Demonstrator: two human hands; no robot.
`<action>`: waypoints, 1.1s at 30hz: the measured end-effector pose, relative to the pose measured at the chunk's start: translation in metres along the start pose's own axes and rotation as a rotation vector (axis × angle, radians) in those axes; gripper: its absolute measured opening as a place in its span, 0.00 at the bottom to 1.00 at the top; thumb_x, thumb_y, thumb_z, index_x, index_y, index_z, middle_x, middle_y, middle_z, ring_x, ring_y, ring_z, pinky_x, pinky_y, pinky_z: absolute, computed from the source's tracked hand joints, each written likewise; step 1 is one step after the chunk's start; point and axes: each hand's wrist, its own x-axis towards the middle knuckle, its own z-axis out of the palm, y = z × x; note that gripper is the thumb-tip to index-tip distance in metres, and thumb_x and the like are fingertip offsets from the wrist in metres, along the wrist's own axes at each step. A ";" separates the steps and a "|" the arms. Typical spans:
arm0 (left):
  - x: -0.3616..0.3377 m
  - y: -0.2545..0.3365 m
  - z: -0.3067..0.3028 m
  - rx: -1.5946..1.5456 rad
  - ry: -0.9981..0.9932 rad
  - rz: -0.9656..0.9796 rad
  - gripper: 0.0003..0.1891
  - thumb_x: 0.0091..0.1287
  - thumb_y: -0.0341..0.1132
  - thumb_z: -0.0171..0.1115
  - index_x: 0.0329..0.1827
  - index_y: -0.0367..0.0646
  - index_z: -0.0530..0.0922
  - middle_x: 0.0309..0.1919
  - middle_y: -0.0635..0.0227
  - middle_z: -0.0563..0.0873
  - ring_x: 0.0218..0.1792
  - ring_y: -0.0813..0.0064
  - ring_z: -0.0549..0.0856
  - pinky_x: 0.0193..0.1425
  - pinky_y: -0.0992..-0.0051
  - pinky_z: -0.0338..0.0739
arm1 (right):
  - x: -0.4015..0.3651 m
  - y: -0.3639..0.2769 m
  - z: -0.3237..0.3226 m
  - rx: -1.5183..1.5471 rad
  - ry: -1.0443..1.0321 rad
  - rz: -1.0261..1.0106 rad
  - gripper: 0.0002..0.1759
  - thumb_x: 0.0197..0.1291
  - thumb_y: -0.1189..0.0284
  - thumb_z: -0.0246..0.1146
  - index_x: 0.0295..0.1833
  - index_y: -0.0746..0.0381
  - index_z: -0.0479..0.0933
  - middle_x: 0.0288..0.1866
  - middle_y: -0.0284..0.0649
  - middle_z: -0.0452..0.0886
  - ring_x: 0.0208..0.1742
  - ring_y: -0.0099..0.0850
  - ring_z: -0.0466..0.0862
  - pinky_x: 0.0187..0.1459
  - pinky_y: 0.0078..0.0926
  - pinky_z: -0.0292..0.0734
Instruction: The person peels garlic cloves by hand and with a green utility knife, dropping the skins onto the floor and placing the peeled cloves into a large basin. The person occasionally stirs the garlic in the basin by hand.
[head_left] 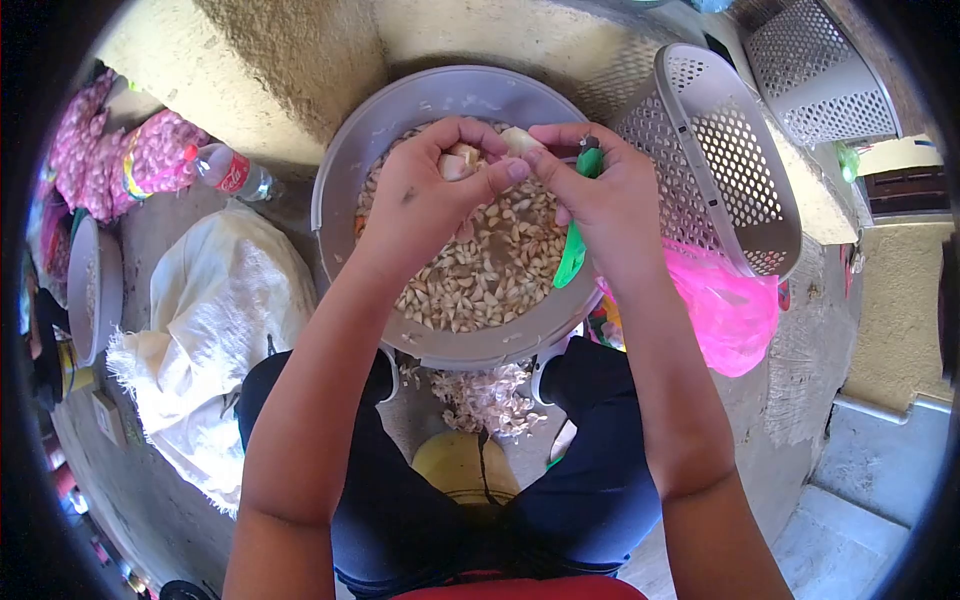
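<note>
Both my hands meet over a large grey basin (465, 350) filled with peeled garlic cloves (480, 285) in cloudy water. My left hand (430, 190) curls around some garlic (458, 163), pale with pinkish skin. Between the fingertips of both hands sits a pale garlic clove (519, 141). My right hand (610, 195) also grips a long green tool (571, 258), dark at its upper end; fingers cover its middle, and its kind I cannot tell.
Garlic skins (490, 400) lie on the floor below the basin. A perforated grey basket (690, 150) and a pink plastic bag (720, 310) are at the right. Leftward are a white woven sack (225, 290), a cola bottle (232, 172) and net bags of garlic (165, 150).
</note>
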 end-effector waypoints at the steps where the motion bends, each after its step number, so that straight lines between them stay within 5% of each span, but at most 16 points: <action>1: 0.000 0.000 0.000 0.016 -0.004 0.001 0.08 0.58 0.35 0.61 0.36 0.42 0.74 0.19 0.74 0.75 0.18 0.88 0.72 0.15 0.86 0.62 | 0.001 0.004 0.001 0.002 -0.003 -0.034 0.13 0.47 0.69 0.67 0.37 0.65 0.78 0.20 0.32 0.75 0.21 0.18 0.72 0.24 0.17 0.68; 5: 0.000 -0.001 -0.001 0.026 0.004 0.017 0.08 0.58 0.34 0.61 0.36 0.42 0.75 0.18 0.75 0.75 0.17 0.89 0.71 0.15 0.87 0.61 | 0.000 0.002 0.001 -0.050 -0.019 -0.042 0.13 0.46 0.70 0.67 0.37 0.65 0.79 0.21 0.34 0.76 0.25 0.20 0.73 0.29 0.18 0.70; 14: 0.005 -0.002 -0.014 -0.119 0.075 -0.114 0.10 0.59 0.36 0.59 0.38 0.39 0.74 0.17 0.74 0.74 0.15 0.88 0.68 0.15 0.86 0.57 | 0.001 -0.003 -0.001 0.244 -0.105 0.133 0.12 0.53 0.74 0.61 0.42 0.69 0.73 0.27 0.38 0.79 0.14 0.14 0.65 0.16 0.11 0.61; 17: 0.004 0.002 -0.013 -0.148 0.027 -0.126 0.12 0.59 0.37 0.60 0.41 0.39 0.74 0.17 0.74 0.74 0.16 0.87 0.69 0.15 0.86 0.57 | 0.003 0.003 -0.003 0.446 -0.119 0.148 0.13 0.50 0.68 0.64 0.38 0.66 0.76 0.22 0.32 0.76 0.12 0.15 0.65 0.13 0.13 0.60; 23: 0.001 0.001 -0.006 -0.128 -0.031 -0.109 0.14 0.57 0.36 0.62 0.43 0.40 0.75 0.17 0.73 0.74 0.16 0.87 0.70 0.15 0.86 0.59 | 0.004 0.004 -0.005 0.370 -0.175 0.184 0.13 0.50 0.70 0.63 0.39 0.66 0.75 0.26 0.35 0.78 0.12 0.15 0.66 0.13 0.12 0.60; 33: 0.002 -0.007 -0.009 -0.098 0.054 -0.038 0.07 0.56 0.33 0.62 0.33 0.39 0.77 0.20 0.72 0.75 0.16 0.88 0.68 0.15 0.86 0.58 | 0.000 0.005 0.006 0.486 -0.191 0.314 0.14 0.51 0.70 0.63 0.41 0.67 0.73 0.22 0.33 0.76 0.13 0.15 0.65 0.14 0.13 0.60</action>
